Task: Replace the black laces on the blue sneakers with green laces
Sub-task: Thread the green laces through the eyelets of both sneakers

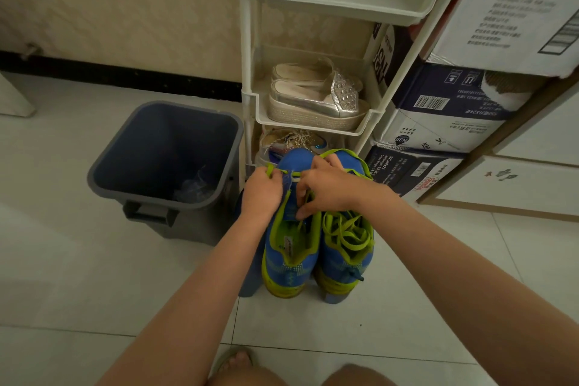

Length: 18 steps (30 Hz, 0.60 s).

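Grey plastic bin sits at 9 o'clock of the shoes, on the tiled floor, w/ some clear wrapping in its bottom. Next comes the left hand: fingers curled, pinching one end of a green lace at the shoe's 10 o'clock edge. The lace runs across toward the other hand. The left sneaker, blue w/ lime trim, stands w/ its heel at 6 o'clock and toe pointing away from the person. It's only partly laced and the tongue is exposed. The right hand is curled over this sneaker's upper at approx 1 o'clock, thumb pressing down on the tongue, fingers wrapped over the top. The right sneaker is just beside the first at its 3 o'clock side, w/ green laces lying in loose loops on top. Both rest on sth blue, can't tell what. At 12 o'clock a white rack holds silver sandals on its mid shelf. At 2 o'clock are stacked cardboard boxes.
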{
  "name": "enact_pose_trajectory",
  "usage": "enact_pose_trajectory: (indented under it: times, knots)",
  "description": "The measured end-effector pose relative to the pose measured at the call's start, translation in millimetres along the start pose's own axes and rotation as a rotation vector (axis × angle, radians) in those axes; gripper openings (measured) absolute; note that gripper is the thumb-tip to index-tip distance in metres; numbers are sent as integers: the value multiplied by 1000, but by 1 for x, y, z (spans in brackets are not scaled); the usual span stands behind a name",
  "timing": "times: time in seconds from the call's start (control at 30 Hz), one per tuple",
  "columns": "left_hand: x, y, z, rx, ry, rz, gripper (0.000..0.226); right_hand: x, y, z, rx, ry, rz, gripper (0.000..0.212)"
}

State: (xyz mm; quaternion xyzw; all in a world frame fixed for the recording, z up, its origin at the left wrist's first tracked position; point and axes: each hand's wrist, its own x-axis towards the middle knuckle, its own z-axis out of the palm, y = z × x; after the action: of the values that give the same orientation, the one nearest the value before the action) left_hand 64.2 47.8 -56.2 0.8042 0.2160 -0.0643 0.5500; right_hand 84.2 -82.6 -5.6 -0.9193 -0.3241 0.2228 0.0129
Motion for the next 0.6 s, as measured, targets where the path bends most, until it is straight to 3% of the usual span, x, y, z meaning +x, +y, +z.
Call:
enact_pose_trajectory:
  times: [0.17, 0.4, 0.5, 0.6]
  knots:
    - [-3, -1, -1, 127, -61, 45, 26, -3, -6, -3, 17, -56, -4, 32]
    - [0, -3, -2, 284, 18, 175, 22, -1, -8, 1, 3, -66, -34, 29]
    - [2, -6, -3, 301, -34, 174, 27, 3, 0, 13, 158, 44, -32, 14]
    - [2, -7, -6, 241, -76, 167, 19, 7, 11, 19, 545, 223, 86, 7]
